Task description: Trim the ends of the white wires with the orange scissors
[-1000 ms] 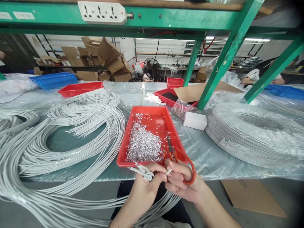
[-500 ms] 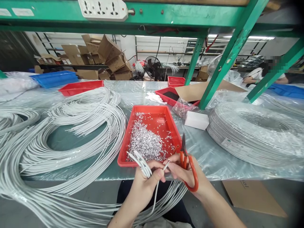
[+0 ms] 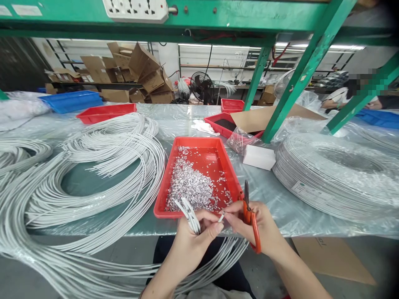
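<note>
My left hand [image 3: 198, 232] is closed around several white cables, whose cut ends [image 3: 189, 214] stick up past the fingers. Between its thumb and forefinger it pinches one more cable, with the short end [image 3: 221, 217] pointing at the other hand. My right hand [image 3: 254, 226] carries orange-handled scissors [image 3: 255, 232], blades pointing up. The thumb and forefinger of that hand meet at the cable's tip; whether they grip a small piece there is too small to tell. Just beyond both hands lies a red tray [image 3: 232, 174] with a heap of small silvery pieces [image 3: 190, 187].
Large coils of white cable [image 3: 93, 207] cover the left of the table. To the right sit a wrapped cable coil [image 3: 336, 178] and a small white box [image 3: 258, 157]. Green posts [image 3: 308, 70] rise at the right, under a green beam. A person [image 3: 343, 95] is far right.
My right hand has shifted slightly right with the scissors, which turned a little. My left hand has moved slightly right, its thumb now nearer the cable's tip.
</note>
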`<action>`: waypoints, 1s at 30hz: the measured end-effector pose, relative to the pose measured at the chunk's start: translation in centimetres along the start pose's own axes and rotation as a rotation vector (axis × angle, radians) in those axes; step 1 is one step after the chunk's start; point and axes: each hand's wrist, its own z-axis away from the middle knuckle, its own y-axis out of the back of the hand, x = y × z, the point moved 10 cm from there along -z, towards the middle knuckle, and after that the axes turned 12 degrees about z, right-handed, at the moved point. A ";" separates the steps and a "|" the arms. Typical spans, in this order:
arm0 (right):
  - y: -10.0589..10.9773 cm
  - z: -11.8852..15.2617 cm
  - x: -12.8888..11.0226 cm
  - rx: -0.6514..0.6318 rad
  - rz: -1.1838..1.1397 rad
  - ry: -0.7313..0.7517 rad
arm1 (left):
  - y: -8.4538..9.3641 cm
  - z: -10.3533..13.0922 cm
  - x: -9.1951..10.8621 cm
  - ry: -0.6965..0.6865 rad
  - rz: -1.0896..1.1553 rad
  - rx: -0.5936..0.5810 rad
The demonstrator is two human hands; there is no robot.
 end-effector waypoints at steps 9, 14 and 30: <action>-0.1 -0.1 0.7 0.008 -0.009 -0.035 | -0.1 -0.4 -0.1 0.012 0.022 -0.007; 0.0 0.0 1.2 0.086 -0.058 -0.073 | 0.3 -0.3 -0.1 -0.006 0.027 0.046; -2.5 -0.2 2.8 -0.077 -0.462 -0.177 | -0.5 -0.4 0.3 -0.043 0.145 0.015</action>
